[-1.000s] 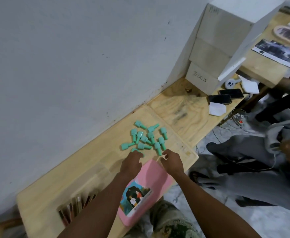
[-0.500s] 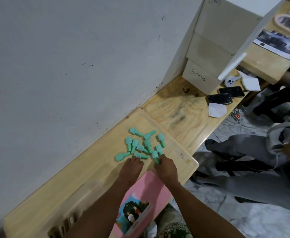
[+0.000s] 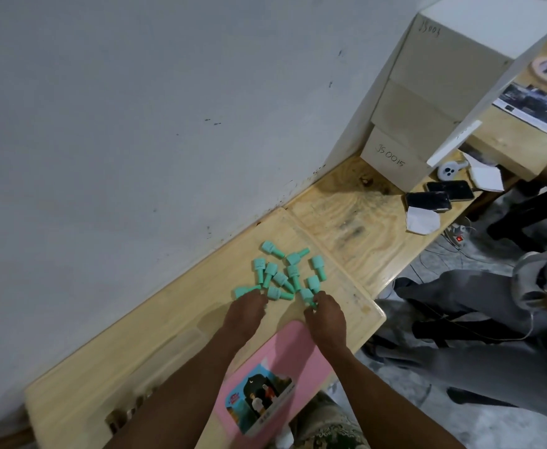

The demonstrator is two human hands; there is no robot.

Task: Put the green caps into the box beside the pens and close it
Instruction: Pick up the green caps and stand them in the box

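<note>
The task looks barely begun: the green caps (image 3: 280, 276) lie in a loose cluster on the wooden bench (image 3: 346, 222), none visibly boxed. The right hand (image 3: 325, 314) pinches one cap at the near edge of the cluster. The left hand (image 3: 244, 311) rests fingers-down touching another cap at the cluster's left; whether it grips that cap cannot be told. The clear box (image 3: 168, 354), seemingly open, sits near the left forearm, with the pens (image 3: 126, 416) just beyond it. A pink case (image 3: 275, 367) lies between the arms. Filling and closing remain.
</note>
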